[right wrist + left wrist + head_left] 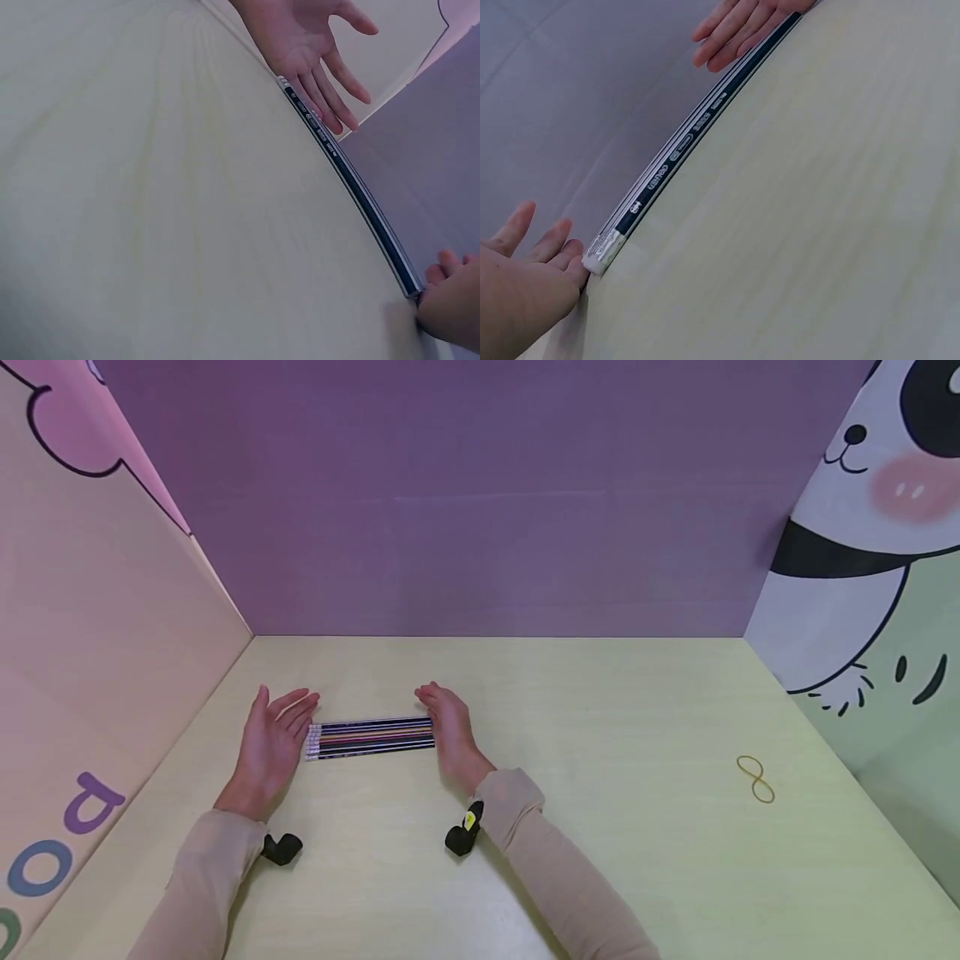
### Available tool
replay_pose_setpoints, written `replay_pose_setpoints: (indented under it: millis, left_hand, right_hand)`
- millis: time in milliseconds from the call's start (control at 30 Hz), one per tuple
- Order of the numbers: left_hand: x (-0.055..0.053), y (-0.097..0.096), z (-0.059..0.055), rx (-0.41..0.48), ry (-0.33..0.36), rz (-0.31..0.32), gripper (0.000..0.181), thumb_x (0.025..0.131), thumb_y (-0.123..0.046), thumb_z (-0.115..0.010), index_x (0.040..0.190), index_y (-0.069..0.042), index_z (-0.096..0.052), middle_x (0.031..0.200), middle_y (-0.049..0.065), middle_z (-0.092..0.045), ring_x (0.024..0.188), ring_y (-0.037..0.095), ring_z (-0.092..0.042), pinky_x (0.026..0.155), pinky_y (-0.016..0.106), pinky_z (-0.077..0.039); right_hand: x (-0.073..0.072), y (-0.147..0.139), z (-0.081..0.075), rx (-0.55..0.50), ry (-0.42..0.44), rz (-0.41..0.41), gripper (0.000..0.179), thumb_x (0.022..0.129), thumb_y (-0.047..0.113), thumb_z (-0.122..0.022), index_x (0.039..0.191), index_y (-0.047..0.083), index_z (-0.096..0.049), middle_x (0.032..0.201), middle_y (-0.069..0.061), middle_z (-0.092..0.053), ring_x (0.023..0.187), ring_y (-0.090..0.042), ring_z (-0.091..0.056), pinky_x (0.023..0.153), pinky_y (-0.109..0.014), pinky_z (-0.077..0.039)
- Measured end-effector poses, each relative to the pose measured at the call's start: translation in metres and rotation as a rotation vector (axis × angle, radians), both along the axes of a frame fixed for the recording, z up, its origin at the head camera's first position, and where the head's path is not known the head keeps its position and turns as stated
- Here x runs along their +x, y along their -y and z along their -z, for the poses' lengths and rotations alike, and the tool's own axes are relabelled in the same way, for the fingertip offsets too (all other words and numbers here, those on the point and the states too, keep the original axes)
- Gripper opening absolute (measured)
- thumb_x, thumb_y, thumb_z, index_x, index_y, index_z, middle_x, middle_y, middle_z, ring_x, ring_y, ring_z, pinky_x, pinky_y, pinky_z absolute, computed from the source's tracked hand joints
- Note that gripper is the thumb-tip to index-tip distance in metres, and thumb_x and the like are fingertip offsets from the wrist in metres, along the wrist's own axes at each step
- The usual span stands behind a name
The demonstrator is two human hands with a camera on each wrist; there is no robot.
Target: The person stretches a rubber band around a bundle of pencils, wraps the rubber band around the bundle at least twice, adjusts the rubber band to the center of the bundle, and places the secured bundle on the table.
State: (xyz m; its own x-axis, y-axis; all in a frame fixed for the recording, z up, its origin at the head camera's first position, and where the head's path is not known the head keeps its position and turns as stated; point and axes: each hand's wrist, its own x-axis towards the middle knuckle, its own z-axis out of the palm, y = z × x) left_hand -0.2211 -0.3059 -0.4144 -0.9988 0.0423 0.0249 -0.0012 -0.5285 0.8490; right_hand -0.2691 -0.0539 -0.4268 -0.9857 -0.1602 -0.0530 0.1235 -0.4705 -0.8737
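Several dark striped pencils (372, 737) lie side by side in a flat row on the table, their white eraser ends (604, 251) toward the left. My left hand (273, 739) stands on edge at the eraser ends, palm facing the pencils, fingers extended. At the opposite ends, my right hand (452, 727) is also on edge with its palm against the row. In the right wrist view the left palm (300, 45) faces the row with fingers spread. Neither hand grips the pencils; they sit between the two palms.
A yellowish rubber band (755, 778), twisted into a figure eight, lies on the right side of the pale wooden table (600, 860). A purple wall (480, 527) stands at the back, with printed side walls left and right.
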Motion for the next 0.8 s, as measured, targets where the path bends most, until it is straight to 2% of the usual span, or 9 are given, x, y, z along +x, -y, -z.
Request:
replay_pose_setpoints:
  millis: [100, 233, 367, 467, 567, 633, 800]
  left_hand:
    - [0.002, 0.002, -0.002, -0.003, 0.015, 0.003, 0.068, 0.104, -0.055, -0.033, 0.15, -0.005, -0.027, 0.135, 0.0, -0.047, 0.153, 0.026, -0.004, 0.123, 0.031, 0.001]
    - [0.003, 0.002, -0.002, -0.027, 0.021, -0.009, 0.057, 0.105, -0.051, -0.035, 0.142, -0.007, -0.038, 0.134, 0.0, -0.048, 0.152, 0.025, -0.009, 0.123, 0.03, -0.001]
    - [0.001, -0.001, 0.003, -0.052, 0.01, -0.043, 0.049, 0.106, -0.048, -0.037, 0.132, -0.008, -0.048, 0.132, 0.0, -0.051, 0.148, 0.025, -0.018, 0.123, 0.029, -0.004]
    - [0.0, -0.005, 0.007, -0.088, -0.013, -0.064, 0.05, 0.107, -0.047, -0.036, 0.132, -0.005, -0.048, 0.134, 0.001, -0.051, 0.146, 0.023, -0.021, 0.123, 0.028, -0.004]
    - [-0.002, -0.009, 0.009, -0.15, -0.031, -0.092, 0.055, 0.107, -0.048, -0.033, 0.136, -0.003, -0.044, 0.137, 0.001, -0.049, 0.146, 0.023, -0.022, 0.123, 0.028, -0.004]
    - [-0.002, -0.012, 0.009, -0.167, -0.033, -0.115, 0.055, 0.107, -0.048, -0.032, 0.136, -0.002, -0.044, 0.137, 0.002, -0.049, 0.145, 0.023, -0.023, 0.123, 0.028, -0.005]
    - [-0.002, -0.017, 0.01, -0.136, -0.004, -0.175, 0.049, 0.107, -0.046, -0.036, 0.128, -0.004, -0.051, 0.132, 0.001, -0.055, 0.138, 0.02, -0.035, 0.122, 0.028, -0.01]
  right_hand:
    - [0.0, 0.0, -0.003, 0.075, 0.0, 0.021, 0.045, 0.101, 0.023, -0.051, 0.133, -0.008, -0.048, 0.139, -0.022, -0.056, 0.131, -0.028, -0.053, 0.117, -0.037, -0.032]
    - [0.002, 0.0, -0.007, 0.157, 0.014, 0.051, 0.04, 0.1, 0.026, -0.054, 0.129, -0.002, -0.052, 0.131, -0.018, -0.064, 0.127, -0.026, -0.056, 0.114, -0.039, -0.037]
    - [0.002, 0.0, -0.006, 0.114, 0.022, 0.065, 0.041, 0.1, 0.027, -0.055, 0.132, 0.002, -0.05, 0.134, -0.017, -0.061, 0.13, -0.025, -0.053, 0.116, -0.038, -0.033]
    - [0.003, 0.002, -0.001, 0.065, 0.004, 0.039, 0.048, 0.101, 0.027, -0.052, 0.14, 0.0, -0.045, 0.143, -0.019, -0.054, 0.137, -0.025, -0.047, 0.118, -0.037, -0.029]
    - [0.004, 0.005, 0.002, 0.064, -0.015, 0.027, 0.052, 0.102, 0.029, -0.049, 0.145, -0.001, -0.042, 0.149, -0.016, -0.048, 0.139, -0.024, -0.043, 0.119, -0.034, -0.027]
    - [0.005, 0.007, 0.003, 0.07, -0.021, 0.04, 0.053, 0.102, 0.03, -0.05, 0.145, -0.001, -0.043, 0.149, -0.014, -0.048, 0.139, -0.023, -0.044, 0.118, -0.034, -0.028]
    - [0.005, 0.008, 0.004, 0.023, -0.018, 0.096, 0.048, 0.101, 0.026, -0.054, 0.137, -0.005, -0.049, 0.146, -0.017, -0.049, 0.131, -0.022, -0.053, 0.117, -0.035, -0.032]
